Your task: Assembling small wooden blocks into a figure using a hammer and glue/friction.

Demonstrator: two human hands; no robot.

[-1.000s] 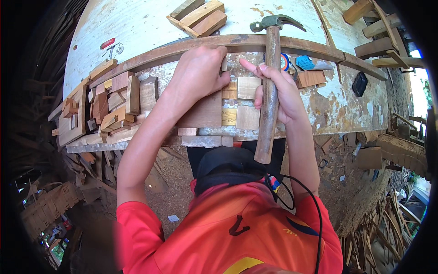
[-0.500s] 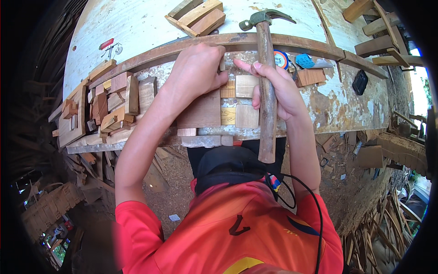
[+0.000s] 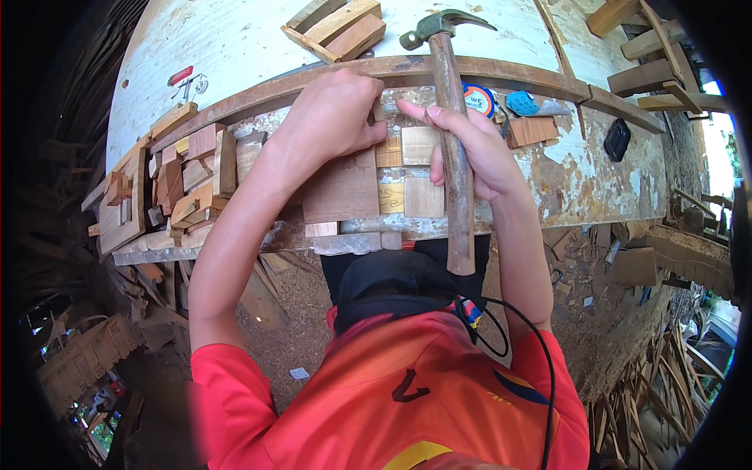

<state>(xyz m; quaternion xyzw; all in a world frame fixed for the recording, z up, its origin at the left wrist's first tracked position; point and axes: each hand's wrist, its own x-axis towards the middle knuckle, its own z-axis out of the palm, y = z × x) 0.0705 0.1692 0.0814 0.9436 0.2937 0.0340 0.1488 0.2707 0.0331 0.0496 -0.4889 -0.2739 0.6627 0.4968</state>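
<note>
My right hand (image 3: 484, 153) is wrapped round the wooden handle of a claw hammer (image 3: 460, 227), its index finger stretched out to the left. The metal head points away from me, above the bench. My left hand (image 3: 335, 113) is closed in a pinch at the far end of a flat brown board (image 3: 342, 192); what its fingertips grip is mostly hidden. Right of the board lie two yellowish wood pieces, the nearer one (image 3: 392, 197) with dark grain. Beside them sit a pale block (image 3: 421, 146) and a second, nearer rounded block (image 3: 424, 197).
A long wooden batten (image 3: 517, 76) crosses the bench behind my hands. A tape measure (image 3: 478, 100), a blue item (image 3: 523, 103) and a black case (image 3: 617, 141) lie to the right. Several wood offcuts (image 3: 169, 186) crowd the left; a wooden frame (image 3: 345, 23) lies beyond the batten.
The hammer head has shifted slightly left, with the handle tilting a little more. My left forearm has moved slightly left, its hand still closed at the board's far end.
</note>
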